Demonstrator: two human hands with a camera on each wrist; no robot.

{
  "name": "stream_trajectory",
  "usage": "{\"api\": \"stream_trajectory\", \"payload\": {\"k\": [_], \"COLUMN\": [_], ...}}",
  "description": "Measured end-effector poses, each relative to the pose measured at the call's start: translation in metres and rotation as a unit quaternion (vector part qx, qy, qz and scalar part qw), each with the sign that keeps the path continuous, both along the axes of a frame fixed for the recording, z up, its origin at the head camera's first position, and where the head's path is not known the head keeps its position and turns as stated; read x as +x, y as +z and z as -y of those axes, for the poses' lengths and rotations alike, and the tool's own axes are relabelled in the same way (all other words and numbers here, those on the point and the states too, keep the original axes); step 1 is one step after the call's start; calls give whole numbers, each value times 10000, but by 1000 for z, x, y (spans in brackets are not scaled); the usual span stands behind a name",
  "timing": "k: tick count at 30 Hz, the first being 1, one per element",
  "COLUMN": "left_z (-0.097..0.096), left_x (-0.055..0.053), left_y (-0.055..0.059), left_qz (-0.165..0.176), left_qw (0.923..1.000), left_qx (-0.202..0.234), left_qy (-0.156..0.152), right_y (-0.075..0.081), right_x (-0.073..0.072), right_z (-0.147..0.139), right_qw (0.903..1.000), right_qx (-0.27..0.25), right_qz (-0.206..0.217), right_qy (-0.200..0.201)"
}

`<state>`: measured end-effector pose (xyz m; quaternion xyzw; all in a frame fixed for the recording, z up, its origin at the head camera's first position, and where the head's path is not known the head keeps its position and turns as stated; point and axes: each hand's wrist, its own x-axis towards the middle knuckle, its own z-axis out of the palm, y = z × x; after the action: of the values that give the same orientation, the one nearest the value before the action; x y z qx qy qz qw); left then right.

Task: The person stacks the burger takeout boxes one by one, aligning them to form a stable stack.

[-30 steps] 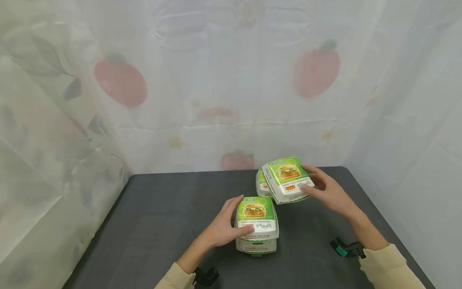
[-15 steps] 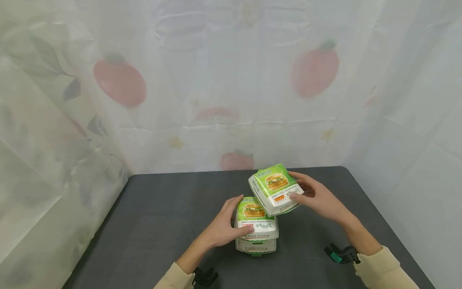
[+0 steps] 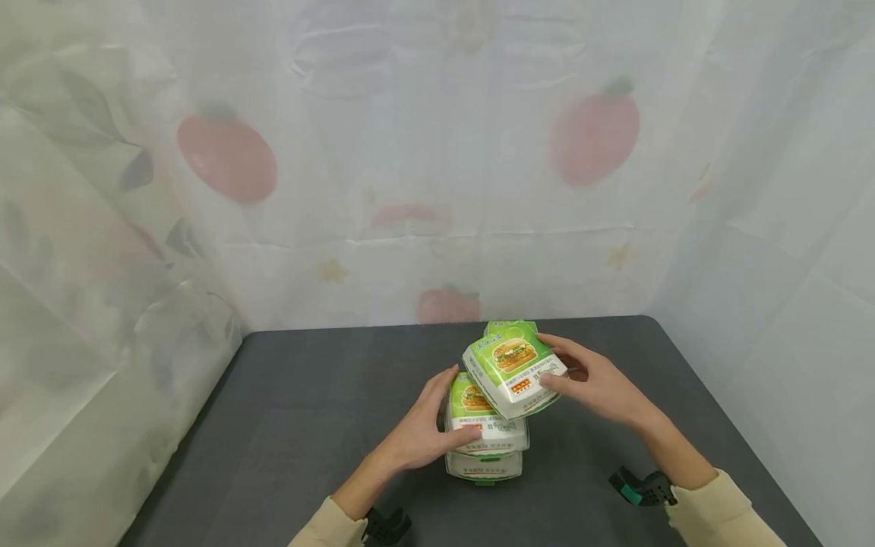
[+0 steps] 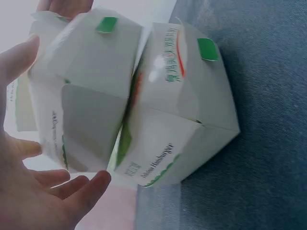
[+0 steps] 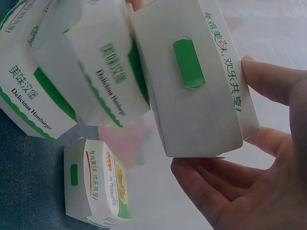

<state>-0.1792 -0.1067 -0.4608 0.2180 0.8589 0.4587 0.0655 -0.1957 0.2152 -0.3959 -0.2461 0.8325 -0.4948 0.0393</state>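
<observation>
In the head view, two white-and-green hamburger boxes are stacked near the table's middle. My left hand (image 3: 425,429) grips the upper box (image 3: 502,437), thumb at its front and fingers along its left side. Beneath it lies the lower box (image 3: 484,466), resting on the table. My right hand (image 3: 601,386) holds a third hamburger box (image 3: 516,368) by its right side. That box is tilted and turned, overlapping the stack's top in the head view; whether they touch I cannot tell. In the right wrist view, the held box (image 5: 192,76) lies between thumb and fingers.
Behind the stack another hamburger box (image 3: 509,325) stands on the dark table (image 3: 328,425), mostly hidden in the head view but plain in the right wrist view. A pale curtain (image 3: 328,182) printed with fruit closes off the back and both sides.
My right hand has brought its box left and toward me, from above the rear box to over the stack. The left hand keeps its grip on the upper stacked box.
</observation>
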Motion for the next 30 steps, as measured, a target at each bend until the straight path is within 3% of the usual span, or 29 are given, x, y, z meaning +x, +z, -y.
{"api": "stream_trajectory", "payload": {"k": [8, 13, 18, 23, 30], "left_z": [-6, -17, -25, -27, -25], "left_x": [9, 17, 19, 19, 17], "left_y": [21, 35, 41, 41, 41], "left_qz": [-653, -938, -968, -826, -924], "left_qw": [9965, 9942, 9942, 9951, 9935], "left_qx": [-46, 61, 97, 160, 348], "left_qy": [523, 530, 450, 522, 572], "right_y": [2, 3, 2, 1, -2], "right_x": [4, 6, 8, 13, 21], "right_z": [3, 4, 5, 8, 16], "right_qw": [9998, 9997, 9998, 9999, 9993], "right_qx": [90, 84, 5, -70, -372], "right_qz": [-51, -106, -126, -96, 64], "right_qy": [-162, -211, -159, -101, -73]}}
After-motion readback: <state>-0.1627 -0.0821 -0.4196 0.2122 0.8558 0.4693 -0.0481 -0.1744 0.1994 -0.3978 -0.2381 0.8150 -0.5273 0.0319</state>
